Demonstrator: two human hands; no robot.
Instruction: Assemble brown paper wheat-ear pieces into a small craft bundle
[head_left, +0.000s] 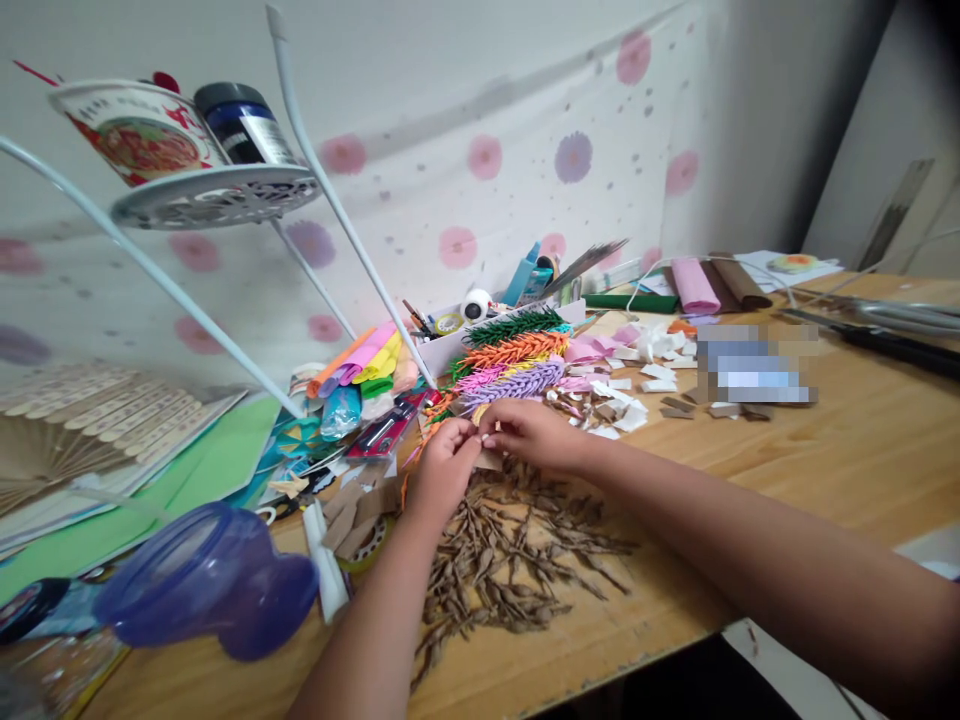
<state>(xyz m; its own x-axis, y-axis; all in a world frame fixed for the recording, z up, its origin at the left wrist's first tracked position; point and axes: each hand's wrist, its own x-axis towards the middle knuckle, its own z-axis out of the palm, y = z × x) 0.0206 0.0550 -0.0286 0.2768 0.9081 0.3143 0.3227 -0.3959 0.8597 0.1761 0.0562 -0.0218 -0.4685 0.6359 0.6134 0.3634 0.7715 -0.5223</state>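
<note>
My left hand (444, 468) and my right hand (529, 434) meet at the middle of the view, fingertips pinched together. Between them is a small piece of tan paper (489, 459), partly covered by the fingers. Just below, a spread of brown twisted paper strands (517, 560) lies on the wooden table. Right behind my hands lie bundles of twisted paper in purple (517, 385), orange (517, 350) and green (514, 326). Which fingers press on the tan piece is hard to make out.
A purple plastic container (206, 580) stands at the left front, beside a tape roll (367, 545). A white wire stand (217, 195) holds a paper cup and a jar. Paper scraps (619, 395) and rolled crepe paper (694, 285) lie to the right; a folding fan (97, 425) lies left.
</note>
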